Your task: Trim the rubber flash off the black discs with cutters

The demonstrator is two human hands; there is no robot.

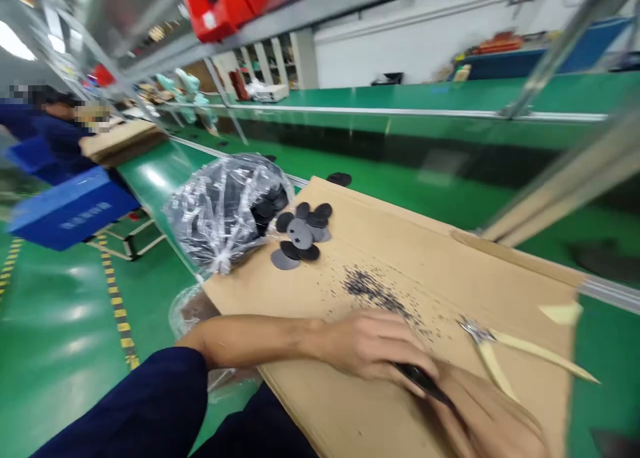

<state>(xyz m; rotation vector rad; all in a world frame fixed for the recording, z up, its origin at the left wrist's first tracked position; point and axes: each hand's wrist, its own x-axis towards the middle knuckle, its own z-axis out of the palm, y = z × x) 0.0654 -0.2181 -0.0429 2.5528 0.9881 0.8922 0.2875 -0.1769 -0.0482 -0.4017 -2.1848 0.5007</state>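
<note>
Gripping blk strip [420, 380] betw. both hands at 6 o'clock: L hand [367, 345] curled round one end, R hand [483, 411] closed on other, both resting on cardboard sheet [400, 258]. Yellow-handled side cutters [493, 355] at 4 o'clock, blk crumbs [373, 290] at 12, blk discs [300, 235] and clear plastic bag [223, 211] at 11.

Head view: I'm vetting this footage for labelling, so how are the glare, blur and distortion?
In the head view, lights glare on the green floor and the plastic bag; the right hand looks soft with blur; the whole frame is tilted, and the rails at the edges look skewed by the wide lens.
</note>
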